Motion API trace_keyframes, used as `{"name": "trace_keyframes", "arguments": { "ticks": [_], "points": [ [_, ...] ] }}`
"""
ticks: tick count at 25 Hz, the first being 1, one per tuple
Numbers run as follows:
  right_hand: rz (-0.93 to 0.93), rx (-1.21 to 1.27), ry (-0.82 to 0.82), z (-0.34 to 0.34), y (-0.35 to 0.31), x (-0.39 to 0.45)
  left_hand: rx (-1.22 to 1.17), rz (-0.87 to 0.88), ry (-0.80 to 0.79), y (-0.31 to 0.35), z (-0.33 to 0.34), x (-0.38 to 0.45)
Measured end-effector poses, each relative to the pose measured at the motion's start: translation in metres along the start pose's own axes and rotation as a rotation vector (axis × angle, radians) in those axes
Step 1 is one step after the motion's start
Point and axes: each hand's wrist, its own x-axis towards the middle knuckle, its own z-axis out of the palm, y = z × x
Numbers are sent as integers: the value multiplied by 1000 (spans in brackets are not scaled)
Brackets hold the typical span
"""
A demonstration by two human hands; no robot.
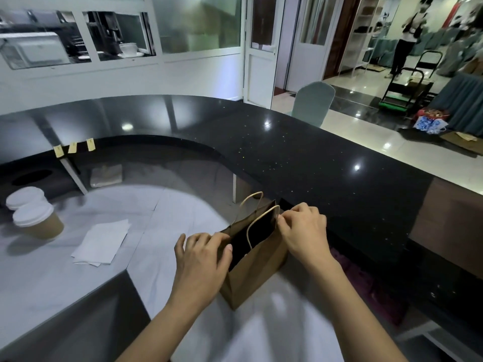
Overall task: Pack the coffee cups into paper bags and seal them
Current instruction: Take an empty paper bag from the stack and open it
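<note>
Two hands work the mouth of a brown paper bag (257,267) standing upright on the white desk (162,231), just beside the black raised counter (326,163). Left hand (201,259) has fingers curled over the near-left rim w/ thumb inside, gripping it; right hand (303,231) pinches the far-right rim btwn thumb & fingertips. Mouth faces up & slightly toward the camera, long axis vertical, opening stretched roughly left-near to right-far; inside is dark, can't tell if anything's in it. Both twine handles (252,218) stick up. Judgement: bag is light, thin kraft, creases and tips easily, so best held at the rim folds or handles, not the side panels; base needs flattening before a cup goes in. Further left lies a stack of white napkins (102,242), then two lidded coffee cups (36,219) well apart from the bag, upright, one behind the other. Cups prob. light but squashy, lids can pop, so take them around the sleeve area, kept vertical. Packing not yet begun.
</note>
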Motion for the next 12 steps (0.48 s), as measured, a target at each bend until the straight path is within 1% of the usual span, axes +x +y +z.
{"name": "trace_keyframes", "arguments": {
  "ticks": [3, 7, 10, 12],
  "points": [
    [20, 4, -60, -2, 2, -2, 75, -72, 33, -6, -3, -6],
    [44, 210, -167, -6, -2, -10, 69, -144, -4, -8, -11, -17],
    [14, 202, -255, -10, -10, -15, 84, -145, -106, -13, -19, -32],
    [1, 118, -350, -11, -16, -18, 98, -140, -202, -16, -26, -41]
  ]
}}
